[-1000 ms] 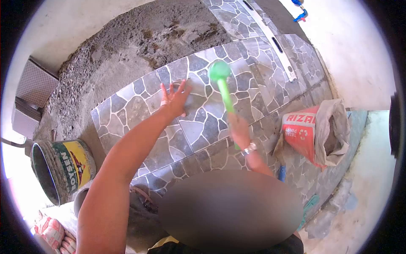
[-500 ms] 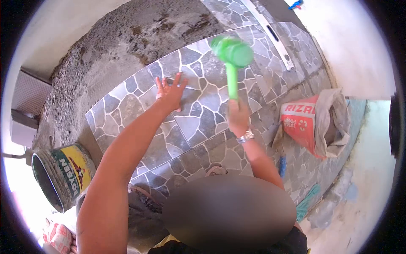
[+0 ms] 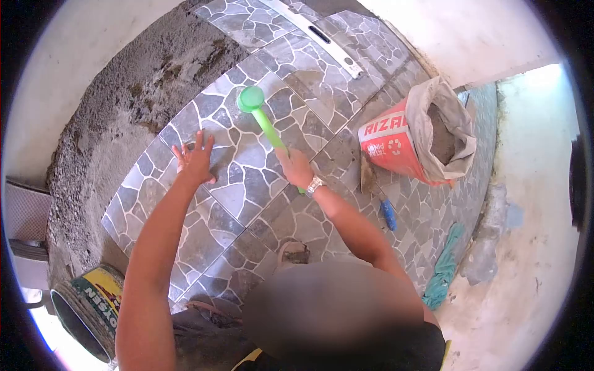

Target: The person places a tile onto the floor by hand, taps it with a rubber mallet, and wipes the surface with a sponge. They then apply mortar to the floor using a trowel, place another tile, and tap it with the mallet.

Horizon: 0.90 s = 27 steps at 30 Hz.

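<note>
My right hand (image 3: pixel 296 167) grips the handle of a green rubber mallet (image 3: pixel 267 127). The mallet's round head is down at the surface of a stone-patterned floor tile (image 3: pixel 247 157); whether it touches cannot be told from above. To the left, my left hand (image 3: pixel 195 159) rests on the tiles with its fingers spread, near a tile joint. A long white spirit level (image 3: pixel 331 49) lies on the tiles beyond the mallet.
Wet grey mortar (image 3: pixel 142 93) borders the tiles at the left. A red and white sack (image 3: pixel 396 139) of grey powder stands at right, near a blue-handled trowel (image 3: pixel 388 214). A paint bucket (image 3: pixel 93 309) is at lower left, a green cloth (image 3: pixel 444 266) at lower right.
The mallet has come down from a raised, blurred position to the tile surface. My view has turned, so the sack and spirit level appear farther left. My left hand stays spread on the tiles.
</note>
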Tool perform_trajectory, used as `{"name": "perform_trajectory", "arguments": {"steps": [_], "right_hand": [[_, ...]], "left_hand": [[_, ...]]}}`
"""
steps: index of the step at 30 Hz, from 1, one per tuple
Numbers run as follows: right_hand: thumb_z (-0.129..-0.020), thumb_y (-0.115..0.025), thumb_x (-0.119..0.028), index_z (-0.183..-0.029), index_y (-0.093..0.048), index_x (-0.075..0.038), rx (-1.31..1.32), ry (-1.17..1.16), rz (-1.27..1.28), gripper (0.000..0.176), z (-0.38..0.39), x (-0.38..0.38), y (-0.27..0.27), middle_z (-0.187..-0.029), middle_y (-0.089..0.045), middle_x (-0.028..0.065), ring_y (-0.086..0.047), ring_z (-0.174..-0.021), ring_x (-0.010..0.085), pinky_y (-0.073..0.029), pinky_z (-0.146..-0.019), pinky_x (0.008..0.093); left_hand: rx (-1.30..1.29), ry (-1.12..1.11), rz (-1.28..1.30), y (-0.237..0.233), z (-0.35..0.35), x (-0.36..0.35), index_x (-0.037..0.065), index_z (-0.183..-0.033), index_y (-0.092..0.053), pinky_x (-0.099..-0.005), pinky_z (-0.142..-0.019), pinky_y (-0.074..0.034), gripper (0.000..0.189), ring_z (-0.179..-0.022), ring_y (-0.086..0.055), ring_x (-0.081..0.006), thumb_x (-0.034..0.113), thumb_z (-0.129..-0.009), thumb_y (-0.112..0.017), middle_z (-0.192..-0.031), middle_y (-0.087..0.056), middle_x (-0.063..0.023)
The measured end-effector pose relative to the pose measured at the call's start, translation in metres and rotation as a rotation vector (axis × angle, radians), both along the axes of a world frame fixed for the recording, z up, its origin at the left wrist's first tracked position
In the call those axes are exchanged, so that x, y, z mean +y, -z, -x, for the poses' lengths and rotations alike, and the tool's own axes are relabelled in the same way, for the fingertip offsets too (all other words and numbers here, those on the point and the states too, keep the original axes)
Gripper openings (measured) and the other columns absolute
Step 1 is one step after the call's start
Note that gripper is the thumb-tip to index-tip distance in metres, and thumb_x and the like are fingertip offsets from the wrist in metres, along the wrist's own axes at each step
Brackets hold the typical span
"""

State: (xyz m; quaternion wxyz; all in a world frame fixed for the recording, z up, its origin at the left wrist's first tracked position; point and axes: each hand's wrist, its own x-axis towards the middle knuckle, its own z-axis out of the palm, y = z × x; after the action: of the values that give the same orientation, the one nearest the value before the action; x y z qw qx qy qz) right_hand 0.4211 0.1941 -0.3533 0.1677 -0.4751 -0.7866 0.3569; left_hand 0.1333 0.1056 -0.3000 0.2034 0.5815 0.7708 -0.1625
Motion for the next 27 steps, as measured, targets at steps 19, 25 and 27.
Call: {"name": "perform_trajectory", "arguments": {"steps": [19,25,27], "right_hand": [[-0.101,-0.048,-0.041,-0.085,-0.062,0.000,0.061,-0.140,0.103,0.046,0.069,0.043,-0.057,-0.064,-0.057,0.0174,-0.059,-0.060,0.0292,-0.042,-0.055,0.0450],[-0.099,-0.051,-0.046,-0.083,-0.063,0.003,0.197,-0.181,-0.054,0.053,0.086,0.019,-0.056,-0.061,-0.056,0.0210,-0.057,-0.057,0.0341,-0.040,-0.055,0.0470],[-0.099,-0.051,-0.045,-0.078,-0.063,0.004,-0.015,-0.204,0.009,0.054,0.088,0.028,-0.041,-0.060,-0.057,0.0219,-0.057,-0.056,0.0344,-0.040,-0.054,0.0475]], "left_hand": [[-0.056,-0.055,0.036,0.000,0.000,0.015,0.022,-0.159,-0.021,-0.0724,-0.114,-0.017,0.125,-0.135,-0.037,-0.0598,0.044,-0.059,-0.093,-0.167,-0.008,-0.0150],[-0.079,-0.020,0.006,-0.002,0.001,0.011,0.017,-0.158,-0.022,-0.0718,-0.114,-0.018,0.124,-0.133,-0.045,-0.0540,0.043,-0.060,-0.092,-0.167,-0.009,-0.0182],[-0.063,-0.027,-0.007,-0.001,-0.001,0.010,0.016,-0.158,-0.022,-0.0718,-0.114,-0.019,0.124,-0.133,-0.046,-0.0526,0.043,-0.060,-0.092,-0.167,-0.009,-0.0183]]}}
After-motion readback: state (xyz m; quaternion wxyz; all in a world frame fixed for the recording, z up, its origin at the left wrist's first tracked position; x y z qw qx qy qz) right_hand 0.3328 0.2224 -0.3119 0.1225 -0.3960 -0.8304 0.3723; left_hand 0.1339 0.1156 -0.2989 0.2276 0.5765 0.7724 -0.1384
